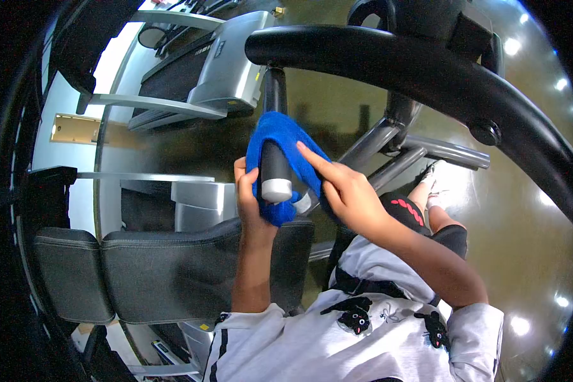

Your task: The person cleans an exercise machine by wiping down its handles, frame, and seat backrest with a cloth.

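Observation:
A blue cloth (pixel 280 130) is draped around a black handle grip (pixel 275 162) that ends in a white cap (pixel 277 190). The grip hangs from a thick black curved machine arm (pixel 337 48). On the left side of the grip, my left hand (pixel 253 204) has its fingers closed on the cloth's edge, partly hidden by it. My right hand (pixel 347 191) holds the cloth's right side, its index finger stretched along the fabric. A second white-capped end (pixel 302 204) shows just behind the cloth's lower part.
Black padded seat cushions (pixel 165 274) extend at the left, close to my left forearm. Grey metal frame tubes (pixel 375 140) run behind my right hand. Silver treadmills (pixel 226 70) stand at the upper left, on a shiny floor (pixel 522 254) that reflects lights.

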The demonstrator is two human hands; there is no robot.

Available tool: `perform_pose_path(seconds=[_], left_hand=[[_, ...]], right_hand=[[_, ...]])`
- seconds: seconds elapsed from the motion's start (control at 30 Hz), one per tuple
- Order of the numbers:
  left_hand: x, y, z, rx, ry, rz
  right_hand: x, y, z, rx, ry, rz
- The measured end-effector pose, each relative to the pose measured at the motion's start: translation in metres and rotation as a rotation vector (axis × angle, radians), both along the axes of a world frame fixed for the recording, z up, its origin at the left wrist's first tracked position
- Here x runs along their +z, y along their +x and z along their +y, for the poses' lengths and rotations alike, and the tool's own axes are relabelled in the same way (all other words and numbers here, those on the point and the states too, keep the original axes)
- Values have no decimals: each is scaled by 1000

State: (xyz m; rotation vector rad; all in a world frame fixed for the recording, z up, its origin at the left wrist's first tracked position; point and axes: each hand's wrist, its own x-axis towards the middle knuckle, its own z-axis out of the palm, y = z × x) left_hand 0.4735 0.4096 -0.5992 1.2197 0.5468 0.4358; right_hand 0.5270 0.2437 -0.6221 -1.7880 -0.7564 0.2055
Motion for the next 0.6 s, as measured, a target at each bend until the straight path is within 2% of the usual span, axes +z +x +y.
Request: perform_pose_path(seconds=[0.07,0.1,0.17,0.3,0.37,0.6], left_hand=[[-6,-13,12,-303,-135,-82],[-2,-15,5,-304,-135,-82],[7,-16,-13,-80,-151,-25],[-4,-23,-13,-79,-322,-132],[-21,-34,-2,-286,-617,-408],[-40,-54,11,-377,-725,-423]], right_hand=[[5,-6,-8,40,-19,58],[6,-10,-9,39,-18,58],[6,-18,-11,35,-9,59],[7,-28,-18,67,36,70],[15,-32,-24,98,30,129],[27,-46,-38,181,33,202]])
